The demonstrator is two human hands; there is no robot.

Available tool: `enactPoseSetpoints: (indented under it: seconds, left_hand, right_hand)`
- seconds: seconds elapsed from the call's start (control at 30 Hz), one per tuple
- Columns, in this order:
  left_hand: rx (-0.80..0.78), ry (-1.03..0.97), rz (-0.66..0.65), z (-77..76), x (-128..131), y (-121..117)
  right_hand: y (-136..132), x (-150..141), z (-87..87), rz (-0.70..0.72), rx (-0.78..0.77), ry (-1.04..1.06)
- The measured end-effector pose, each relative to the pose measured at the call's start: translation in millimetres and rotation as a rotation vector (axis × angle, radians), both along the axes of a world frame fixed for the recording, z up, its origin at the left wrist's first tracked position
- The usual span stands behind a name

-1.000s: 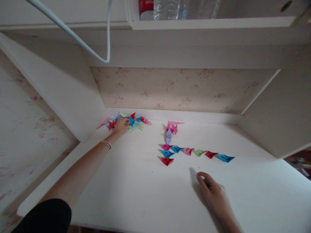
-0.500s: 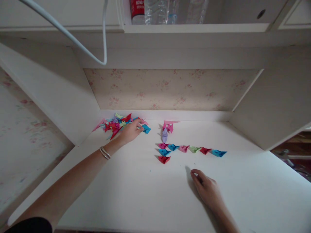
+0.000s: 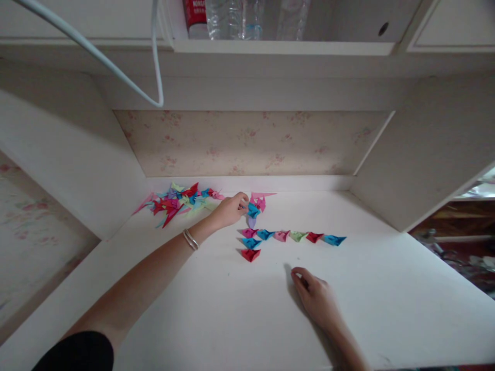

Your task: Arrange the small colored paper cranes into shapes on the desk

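Observation:
My left hand point(image 3: 233, 208) pinches a blue origami boat point(image 3: 253, 210) above the white desktop, partly covering a purple folded piece point(image 3: 251, 222). Behind it lies a pink folded piece point(image 3: 260, 203). Nearer to me, several small paper boats form a row running right, from a magenta one point(image 3: 249, 233) to a blue one point(image 3: 334, 240). Under the row's left end sit another blue boat point(image 3: 251, 243) and a red boat point(image 3: 250, 255). My right hand point(image 3: 311, 291) hovers in front of the row, fingers curled with the tips together; whatever they may hold cannot be made out.
A heap of folded coloured paper point(image 3: 174, 201) lies at the desk's back left. A white cable point(image 3: 116, 72) hangs at the upper left. Overhead, a shelf point(image 3: 282, 47) holds clear plastic bottles point(image 3: 228, 19). White side panels point(image 3: 433, 139) bound the desk point(image 3: 201, 309).
My left hand has carried the blue boat rightward from the paper heap to the purple piece. My right hand keeps its place by the row. The whole view has shifted slightly.

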State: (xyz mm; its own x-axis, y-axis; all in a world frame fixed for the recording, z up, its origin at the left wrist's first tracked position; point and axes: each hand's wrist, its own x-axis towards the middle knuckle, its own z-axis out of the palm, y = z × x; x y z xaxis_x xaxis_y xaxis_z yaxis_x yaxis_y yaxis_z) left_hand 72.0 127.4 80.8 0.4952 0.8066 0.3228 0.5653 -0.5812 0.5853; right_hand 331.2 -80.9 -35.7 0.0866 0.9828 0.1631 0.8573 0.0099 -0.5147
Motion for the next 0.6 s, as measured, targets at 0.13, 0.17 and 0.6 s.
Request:
enactPoseSetpoints:
  seconds: [0.13,0.17,0.6]
  left_hand:
    - [0.073,0.116,-0.034,5.7,26,6]
    - [0.083,0.142,-0.049,6.0,32,9]
    - [0.012,0.224,-0.068,-8.5,59,27]
  right_hand:
    - [0,-1,3.2,-0.006,0.001,0.012]
    - [0,-1,3.5,-0.006,-0.002,0.012]
    - [0,-1,12.4,0.009,-0.028,0.021]
